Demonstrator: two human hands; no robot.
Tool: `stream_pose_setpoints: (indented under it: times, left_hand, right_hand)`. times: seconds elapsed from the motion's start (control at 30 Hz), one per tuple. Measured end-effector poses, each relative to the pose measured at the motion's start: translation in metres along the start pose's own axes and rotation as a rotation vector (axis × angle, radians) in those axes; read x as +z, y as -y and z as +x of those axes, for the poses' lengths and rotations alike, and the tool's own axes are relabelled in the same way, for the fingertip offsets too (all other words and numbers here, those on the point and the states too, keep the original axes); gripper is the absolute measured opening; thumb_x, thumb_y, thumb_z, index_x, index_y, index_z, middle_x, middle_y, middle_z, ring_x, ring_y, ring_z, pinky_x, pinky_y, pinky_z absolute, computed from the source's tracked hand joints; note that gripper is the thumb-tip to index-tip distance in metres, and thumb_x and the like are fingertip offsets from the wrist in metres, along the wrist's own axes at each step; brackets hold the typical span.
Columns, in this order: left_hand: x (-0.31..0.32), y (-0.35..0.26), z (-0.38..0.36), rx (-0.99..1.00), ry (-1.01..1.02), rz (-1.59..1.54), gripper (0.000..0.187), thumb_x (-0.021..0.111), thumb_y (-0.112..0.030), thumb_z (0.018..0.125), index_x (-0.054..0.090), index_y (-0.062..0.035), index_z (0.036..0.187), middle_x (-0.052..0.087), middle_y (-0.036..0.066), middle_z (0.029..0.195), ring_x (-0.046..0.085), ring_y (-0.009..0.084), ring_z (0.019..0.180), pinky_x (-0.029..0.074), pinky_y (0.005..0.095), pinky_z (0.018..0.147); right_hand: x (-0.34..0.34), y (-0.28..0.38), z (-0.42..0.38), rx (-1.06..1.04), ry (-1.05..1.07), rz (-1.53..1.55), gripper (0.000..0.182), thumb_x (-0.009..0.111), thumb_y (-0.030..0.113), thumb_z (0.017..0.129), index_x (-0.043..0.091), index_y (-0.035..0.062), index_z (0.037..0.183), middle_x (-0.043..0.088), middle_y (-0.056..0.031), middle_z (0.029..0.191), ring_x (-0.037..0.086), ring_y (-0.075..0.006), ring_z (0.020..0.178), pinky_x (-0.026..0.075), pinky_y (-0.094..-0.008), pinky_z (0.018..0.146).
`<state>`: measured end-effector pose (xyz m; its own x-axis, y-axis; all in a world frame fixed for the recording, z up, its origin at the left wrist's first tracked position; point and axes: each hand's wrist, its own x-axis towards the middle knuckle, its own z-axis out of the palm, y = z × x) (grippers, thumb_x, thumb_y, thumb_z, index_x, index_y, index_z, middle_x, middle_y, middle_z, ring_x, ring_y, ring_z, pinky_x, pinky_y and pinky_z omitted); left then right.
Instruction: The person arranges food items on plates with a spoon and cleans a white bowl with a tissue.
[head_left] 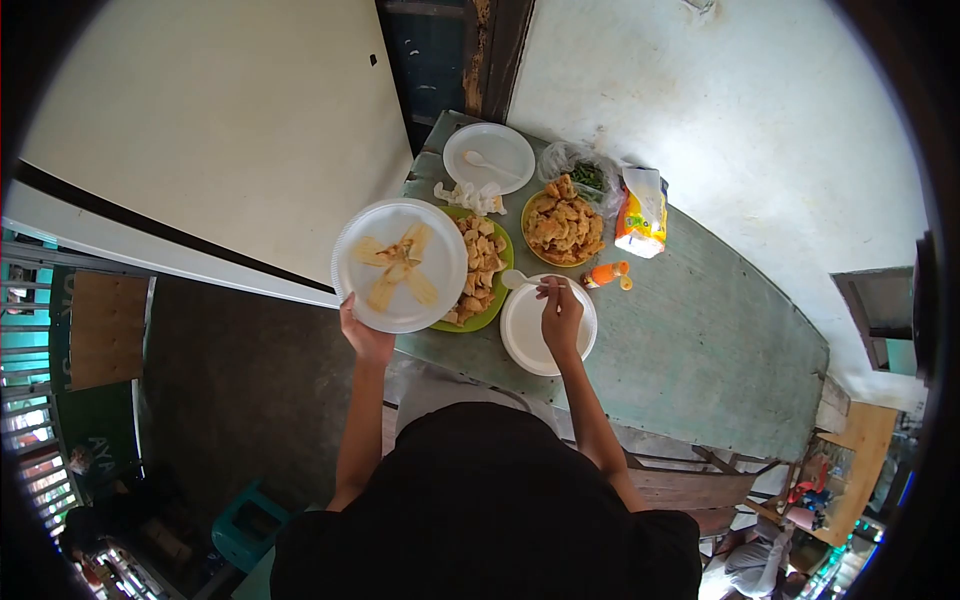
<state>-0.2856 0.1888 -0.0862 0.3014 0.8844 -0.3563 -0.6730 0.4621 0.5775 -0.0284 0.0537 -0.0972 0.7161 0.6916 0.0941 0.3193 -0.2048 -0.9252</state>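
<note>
My left hand (368, 338) grips the near rim of a white foam plate (446, 228), raised at the table's left edge. Opened pale yellow leaf wrappers (400, 268) lie spread on that plate. My right hand (562, 318) pinches the handle of a white plastic spoon (514, 279), whose bowl points left. Beneath the spoon and hand is a round white plate (530, 345), possibly several stacked. Partly hidden behind the raised plate, a green plate (497, 312) carries cut brown fried pieces (480, 262).
Farther back are a bowl of fried food (563, 228), a white plate with a spoon (490, 145), crumpled tissue (470, 198), and a bag of green chillies (588, 178). A tissue pack (641, 212) and orange bottle (606, 274) stand right. A teal stool (248, 525) is lower left.
</note>
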Motion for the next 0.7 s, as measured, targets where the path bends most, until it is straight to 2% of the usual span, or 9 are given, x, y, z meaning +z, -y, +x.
stream_pose_setpoints:
  times: [0.23,0.33,0.4,0.63,0.7]
  left_hand:
    - [-0.002,-0.012,-0.005,0.086,-0.106,0.033,0.065,0.045,-0.046,0.083,0.035,-0.0078,0.134,0.042,0.009,0.133,0.039,0.0264,0.124,0.033,0.0425,0.101]
    - [0.001,-0.011,-0.007,0.083,-0.096,0.027,0.065,0.045,-0.046,0.083,0.035,-0.0087,0.135,0.042,0.009,0.133,0.039,0.0264,0.124,0.033,0.0427,0.101]
    - [0.004,-0.01,-0.008,0.064,-0.123,0.0,0.06,0.041,-0.044,0.085,0.037,-0.0095,0.134,0.042,0.009,0.133,0.039,0.027,0.124,0.033,0.0439,0.101]
    - [-0.003,-0.003,-0.004,0.04,-0.059,-0.006,0.061,0.043,-0.045,0.084,0.037,-0.0098,0.134,0.042,0.009,0.133,0.039,0.0272,0.124,0.032,0.0437,0.102]
    - [0.0,-0.003,-0.004,0.031,-0.081,-0.005,0.061,0.044,-0.045,0.084,0.037,-0.0091,0.133,0.043,0.009,0.132,0.039,0.0273,0.124,0.033,0.0438,0.102]
  right_hand:
    - [0.025,-0.032,-0.002,-0.024,0.007,0.063,0.024,0.042,0.013,0.097,0.057,-0.0047,0.094,0.063,-0.0108,0.075,0.061,-0.0142,0.068,0.047,-0.0263,0.06]
    - [0.032,-0.045,-0.005,0.045,0.026,0.088,0.024,0.041,0.014,0.097,0.057,-0.003,0.096,0.064,-0.0101,0.078,0.062,-0.0139,0.07,0.045,-0.0247,0.059]
    - [0.03,-0.049,-0.005,0.132,-0.001,0.273,0.024,0.041,0.015,0.097,0.058,-0.0022,0.094,0.064,-0.0101,0.078,0.063,-0.0145,0.071,0.046,-0.0262,0.06]
    - [0.021,-0.062,-0.008,0.235,0.037,0.434,0.028,0.037,0.019,0.098,0.056,-0.0013,0.098,0.064,-0.0088,0.083,0.062,-0.0141,0.075,0.044,-0.0242,0.061]
    - [0.025,-0.066,-0.009,0.293,0.049,0.471,0.03,0.038,0.026,0.099,0.056,0.0009,0.098,0.065,-0.009,0.087,0.062,-0.0144,0.079,0.044,-0.0249,0.063]
